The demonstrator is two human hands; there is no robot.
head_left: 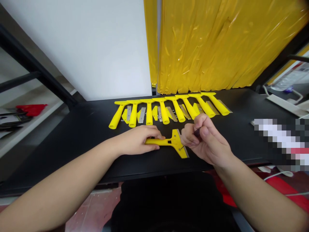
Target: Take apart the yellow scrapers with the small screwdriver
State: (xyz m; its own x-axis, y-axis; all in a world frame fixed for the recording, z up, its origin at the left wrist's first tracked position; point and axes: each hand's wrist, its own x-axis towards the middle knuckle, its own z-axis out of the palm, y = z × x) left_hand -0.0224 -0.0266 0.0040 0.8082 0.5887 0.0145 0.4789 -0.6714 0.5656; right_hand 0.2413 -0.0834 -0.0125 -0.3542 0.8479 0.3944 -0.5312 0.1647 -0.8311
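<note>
My left hand (pixel 142 140) is wrapped round the handle of a yellow scraper (pixel 177 143) that lies sideways on the black table, its blade edge to the right. In my right hand (pixel 205 138) a small screwdriver (pixel 197 131) with a dark handle is pinched, mostly hidden by the fingers. Its thin shaft reaches down to the lower screw spot on the scraper head. Beyond both hands, several yellow scraper bodies (pixel 149 112) stand in a row, with loose metal blades (pixel 142 115), yellow plates (pixel 155 112) and small screws (pixel 122 120) between them.
The black table (pixel 79 138) runs across the view. Behind it are a white panel (pixel 96 45) and a yellow plastic curtain (pixel 205 45). A blurred-out item (pixel 277 135) lies at the right. Shelving (pixel 24 125) with a red item (pixel 31 109) stands at the left.
</note>
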